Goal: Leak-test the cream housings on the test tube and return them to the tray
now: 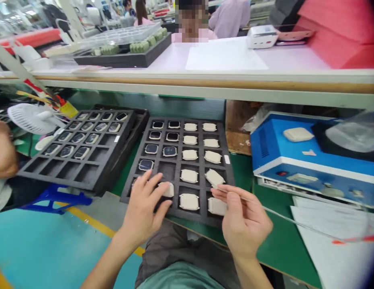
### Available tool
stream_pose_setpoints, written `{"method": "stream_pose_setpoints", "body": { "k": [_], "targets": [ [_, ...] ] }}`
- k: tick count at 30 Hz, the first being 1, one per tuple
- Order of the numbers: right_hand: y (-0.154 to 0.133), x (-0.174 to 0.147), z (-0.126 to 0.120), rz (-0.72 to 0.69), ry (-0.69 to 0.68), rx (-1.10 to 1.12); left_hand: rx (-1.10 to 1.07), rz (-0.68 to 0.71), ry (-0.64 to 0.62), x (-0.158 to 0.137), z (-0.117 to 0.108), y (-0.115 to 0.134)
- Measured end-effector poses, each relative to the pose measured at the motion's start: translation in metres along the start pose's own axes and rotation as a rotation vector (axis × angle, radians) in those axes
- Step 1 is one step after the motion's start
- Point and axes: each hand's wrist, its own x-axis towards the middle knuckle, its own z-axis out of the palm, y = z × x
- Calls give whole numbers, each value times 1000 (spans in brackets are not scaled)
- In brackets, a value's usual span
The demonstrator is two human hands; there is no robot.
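So the left hand (146,202) is over the near edge of a black foam tray (189,216), fingers and thumb spread apart, and its fingertips are right at a pale watch case (169,189) sitting in the second column. Can't tell if that grip actually has hold of it or is just resting there. The right hand (247,218) is pinched closed, thumb against fingers, on a thin strand (298,222) trailing off to the right. Those fingertips are just beside a tilted pale case (215,177) in the rightmost column; can't make out whether they touch. The tray's two right columns hold pale cases, and the left two show mostly dark-screened watches (151,149). Another tray (58,182) with more watches is off to the left, and a blue machine (266,138) stands on the green surface (283,253) to the right, near some papers (328,241).
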Motion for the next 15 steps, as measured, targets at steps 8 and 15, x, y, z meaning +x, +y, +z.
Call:
{"method": "stream_pose_setpoints", "body": {
  "k": [8, 15],
  "targets": [
    [-5, -5, 0, 43, 11, 3, -70, 101, -240, 18, -16, 0],
    [-6, -5, -1, 52, 8, -18, -139, 58, -156, 7, -36, -16]
  ]
}}
